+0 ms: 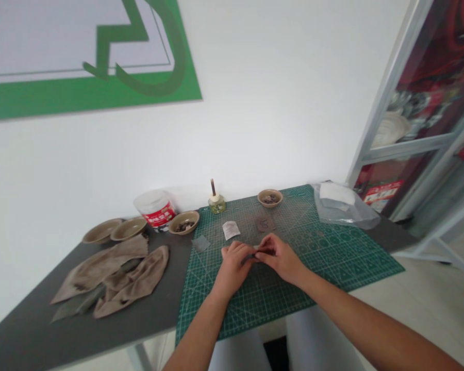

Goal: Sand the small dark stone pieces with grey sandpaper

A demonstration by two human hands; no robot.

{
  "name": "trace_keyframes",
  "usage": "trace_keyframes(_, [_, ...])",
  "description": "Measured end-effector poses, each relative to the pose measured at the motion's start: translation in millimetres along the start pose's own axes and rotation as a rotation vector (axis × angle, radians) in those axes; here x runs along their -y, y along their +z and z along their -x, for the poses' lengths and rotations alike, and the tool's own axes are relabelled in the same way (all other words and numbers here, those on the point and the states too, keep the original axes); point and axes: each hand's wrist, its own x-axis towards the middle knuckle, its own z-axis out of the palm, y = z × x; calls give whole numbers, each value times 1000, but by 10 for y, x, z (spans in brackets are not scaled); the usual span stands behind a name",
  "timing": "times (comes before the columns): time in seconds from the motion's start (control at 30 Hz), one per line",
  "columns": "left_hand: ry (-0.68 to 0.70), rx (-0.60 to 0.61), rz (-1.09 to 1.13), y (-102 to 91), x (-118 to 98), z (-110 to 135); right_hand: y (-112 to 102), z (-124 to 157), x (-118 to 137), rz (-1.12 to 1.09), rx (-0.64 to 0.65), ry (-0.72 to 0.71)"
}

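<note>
Both of my hands meet over the green cutting mat point(332, 257). My left hand point(234, 260) and my right hand point(280, 255) are closed in a pinch on a small dark flat piece point(255, 253) held between them. Just beyond the hands lie a small white packet point(231, 229), a dark brown patch point(265, 223) and a grey square point(201, 242) at the mat's left edge.
Brown cloths point(116, 275) lie on the grey table point(34, 330) at left. Behind them stand two empty bowls point(116, 230), a white tub with a red label point(155, 210), a bowl of dark bits point(183, 222), a small glass bottle point(216, 202), another bowl point(270, 197) and a plastic bag point(342, 206). A glass cabinet point(429, 113) stands at right.
</note>
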Motion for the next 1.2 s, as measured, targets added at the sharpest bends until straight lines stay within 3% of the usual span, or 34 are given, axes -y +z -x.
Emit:
trace_keyframes(0.07, [-29, -46, 18, 10, 40, -2, -45, 12, -25, 60, -28, 4])
trace_keyframes(0.17, [-77, -141, 68, 39, 112, -6, -171, 33, -52, 386, -51, -41])
trace_keyframes(0.23, [-100, -168, 119, 60, 164, -9, -237, 45, -67, 585, -3, -70])
trace_keyframes(0.33, [-115, -170, 197, 83, 221, -15, -261, 29, -95, 701, 72, -67])
trace_keyframes(0.53, [-140, -210, 212, 69, 223, -16, -256, -142, -91, 604, 132, 22])
trace_keyframes(0.83, [-164, -262, 164, 64, 217, -25, -385, -268, -10, 486, 80, 1])
trace_keyframes(1.1, [-154, -240, 128, 70, 190, -18, -363, -350, -48, 299, 103, 22])
trace_keyframes(1.2, [-157, -239, 122, 79, 194, -18, -358, -333, -26, 361, 161, -37])
